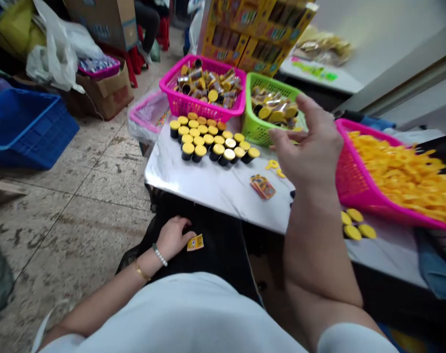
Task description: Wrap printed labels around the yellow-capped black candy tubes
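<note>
The small yellow card [195,242] is over my lap [219,252], against the thumb of my left hand [174,238], at about four o'clock from it; that hand is loosely curled, and I cannot tell whether it pinches the card. A stack of cards [262,187] waits on the table [193,181] toward two o'clock from there, so I judge there are plenty left to go through. At twelve stands a block of black tubs [213,130] with yellow tops, lined up and seemingly at one stage together. My right hand [307,142] is up toward one or two, thumb and fingers spread, no item visible in it, before the green basket [256,128]; whether it touches the rim I cannot tell. That basket and the pink basket [193,106] at twelve hold many loose tubes, and past two another pink tray [350,169] is heaped with yellow plastic pieces [403,171], so much looks unfinished.
</note>
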A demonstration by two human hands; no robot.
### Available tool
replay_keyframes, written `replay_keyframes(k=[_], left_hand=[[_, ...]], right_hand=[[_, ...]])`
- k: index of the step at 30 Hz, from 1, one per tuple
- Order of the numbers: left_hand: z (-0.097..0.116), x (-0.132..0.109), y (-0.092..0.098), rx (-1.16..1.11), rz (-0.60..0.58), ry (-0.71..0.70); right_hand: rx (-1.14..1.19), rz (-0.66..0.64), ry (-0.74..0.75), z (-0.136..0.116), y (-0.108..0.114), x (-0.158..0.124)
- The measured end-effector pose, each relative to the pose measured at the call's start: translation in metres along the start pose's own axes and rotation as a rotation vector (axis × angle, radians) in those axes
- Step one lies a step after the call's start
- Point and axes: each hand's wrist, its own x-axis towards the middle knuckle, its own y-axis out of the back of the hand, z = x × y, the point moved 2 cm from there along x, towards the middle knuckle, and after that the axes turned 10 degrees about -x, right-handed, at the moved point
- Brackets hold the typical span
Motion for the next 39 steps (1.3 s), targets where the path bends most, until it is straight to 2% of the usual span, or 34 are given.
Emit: replay_keyframes(k=[2,4,7,10,12,16,19,21,23,25,27,29,31,34,37,39], left_hand=[[-0.007,-0.003,-0.005,-0.021,-0.051,0.014],[-0.011,-0.008,-0.005,-0.150,-0.088,0.072],[-0.014,-0.016,-0.003,-0.303,-0.165,0.171],[-0.013,-0.019,-0.006,-0.418,-0.315,0.219],[-0.011,-0.018,-0.009,-0.482,-0.348,0.235],[-0.005,-0.016,-0.014,-0.312,-0.238,0.196],[0.000,-0.017,-0.018,-0.218,-0.326,0.172],[0.004,-0.016,-0.016,-0.313,-0.374,0.163],[0.008,-0.012,-0.009,-0.456,-0.348,0.161],[0.015,-0.007,0.003,-0.551,-0.316,0.152],[0.022,-0.001,0.017,-0.544,-0.271,0.110],[0.029,0.003,0.030,-0.480,-0.215,0.066],[0.035,0.005,0.039,-0.443,-0.180,0.041],[0.037,0.005,0.041,-0.452,-0.144,0.023],[0.028,0.002,0.032,-0.443,-0.125,0.040],[0.018,-0.002,0.020,-0.487,-0.160,0.095]], right_hand=[[0.070,-0.129,0.077,-0.018,-0.001,-0.046],[0.163,-0.363,0.121,-0.038,-0.002,-0.103],[0.230,-0.575,-0.023,-0.047,-0.010,-0.178],[0.176,-0.745,-0.166,-0.034,-0.028,-0.217],[0.163,-0.767,-0.253,-0.020,-0.038,-0.223],[0.269,-0.810,-0.332,-0.004,-0.050,-0.213],[0.294,-0.825,-0.298,-0.005,-0.054,-0.208],[0.305,-0.850,-0.294,-0.009,-0.057,-0.207],[0.361,-0.926,-0.304,-0.014,-0.057,-0.207],[0.463,-1.058,-0.332,-0.021,-0.056,-0.205],[0.566,-1.199,-0.376,-0.027,-0.053,-0.201],[0.641,-1.270,-0.418,-0.032,-0.051,-0.196],[0.682,-1.266,-0.436,-0.036,-0.052,-0.193],[0.686,-1.208,-0.461,-0.040,-0.058,-0.195],[0.560,-1.097,-0.487,-0.037,-0.063,-0.209],[0.407,-0.992,-0.453,-0.033,-0.062,-0.220]])
